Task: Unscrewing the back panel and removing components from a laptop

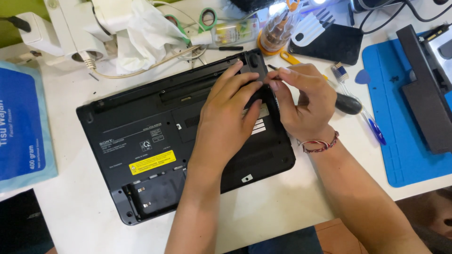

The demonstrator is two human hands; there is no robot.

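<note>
Both hands (263, 101) grip a black cover panel (269, 101) atop the upturned laptop (155, 136).

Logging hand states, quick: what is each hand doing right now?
Left hand: fingers curled on a small black cover panel on the laptop.
Right hand: pinching the same panel's edge.

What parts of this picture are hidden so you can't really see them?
Head view, the only one:
- The black cover on the upturned laptop: mostly hidden under the left hand and right hand.
- What the right fingertips pinch: too small to tell.
- The screwdriver: its shaft is behind the right hand.
- The blue packet: cut off by the left edge.
- The blue mat: cut off by the right edge.
</note>
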